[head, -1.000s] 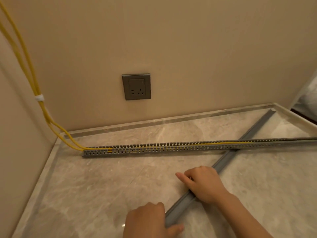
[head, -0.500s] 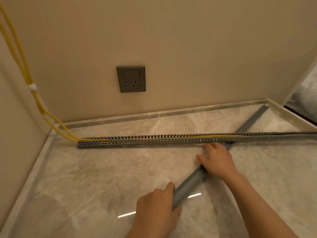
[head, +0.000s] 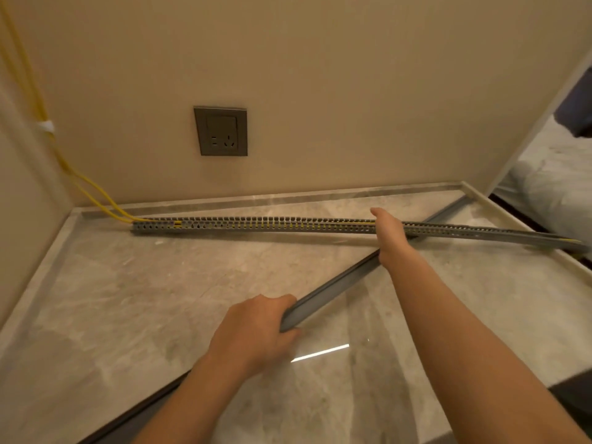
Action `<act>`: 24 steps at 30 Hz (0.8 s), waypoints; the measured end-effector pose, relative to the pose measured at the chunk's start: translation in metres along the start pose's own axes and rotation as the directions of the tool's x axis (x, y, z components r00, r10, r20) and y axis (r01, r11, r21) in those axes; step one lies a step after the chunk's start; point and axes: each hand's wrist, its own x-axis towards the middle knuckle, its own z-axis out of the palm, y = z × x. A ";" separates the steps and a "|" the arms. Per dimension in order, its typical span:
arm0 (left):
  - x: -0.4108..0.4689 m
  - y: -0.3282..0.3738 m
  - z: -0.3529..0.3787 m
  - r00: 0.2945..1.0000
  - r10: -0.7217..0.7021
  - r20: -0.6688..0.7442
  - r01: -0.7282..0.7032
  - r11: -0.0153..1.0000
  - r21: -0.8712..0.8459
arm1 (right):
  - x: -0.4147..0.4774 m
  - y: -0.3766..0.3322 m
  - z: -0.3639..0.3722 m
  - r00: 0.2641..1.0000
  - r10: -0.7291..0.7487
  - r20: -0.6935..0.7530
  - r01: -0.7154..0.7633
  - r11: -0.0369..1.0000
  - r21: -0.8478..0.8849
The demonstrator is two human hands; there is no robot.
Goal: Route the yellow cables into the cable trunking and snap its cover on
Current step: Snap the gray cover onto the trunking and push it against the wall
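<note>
The trunking [head: 288, 224] is a long, narrow grey plastic channel with comb-like slotted sides. It lies on the polished slab [head: 160, 299] near the far wall [head: 320, 75], running left to right and bowing slightly along its length. Two thin yellow cables [head: 96, 193] come down the left corner, bound by a white tie [head: 46, 126], curve across the slab and enter the trunking's left end. Yellow shows through the slots along much of the channel.

The cover [head: 333, 286] is a smooth, flat-backed grey strip with turned-down edges. It lies diagonally from the near middle to the far right corner and crosses the trunking.

The left hand [head: 256, 331] is clenched round the cover's near end, fingers curled over its upper edge and thumb beneath. The right hand [head: 390, 238] rests over the spot where cover and trunking cross. Its fingers reach away out of sight, so I cannot tell whether they grasp the cover or only press on it, nor which strip lies on top there.

The slab is glossy, veined beige-grey stone with a bright streak of reflected light and a low raised kerb [head: 288, 198] along the wall. A square dark grey socket [head: 221, 131] sits flush in the matt beige wall.
</note>
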 end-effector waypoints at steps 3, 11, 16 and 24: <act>-0.007 -0.005 0.002 1.000 -0.018 0.023 0.020 0.998 -0.058 | 0.008 -0.002 -0.013 0.996 0.026 0.086 -0.020 0.997 -0.073; -0.024 -0.006 0.016 0.995 -0.073 0.065 0.085 0.977 -0.197 | 0.008 0.029 -0.044 0.902 -0.204 0.381 0.419 0.630 -0.654; -0.032 -0.003 0.014 0.993 -0.036 0.109 0.060 0.972 -0.228 | -0.013 0.052 -0.050 0.825 -0.307 0.475 0.551 0.248 -0.797; -0.060 0.008 0.005 0.981 0.012 0.194 0.028 0.979 -0.201 | -0.038 0.089 -0.065 0.747 -0.543 0.383 0.591 0.279 -0.757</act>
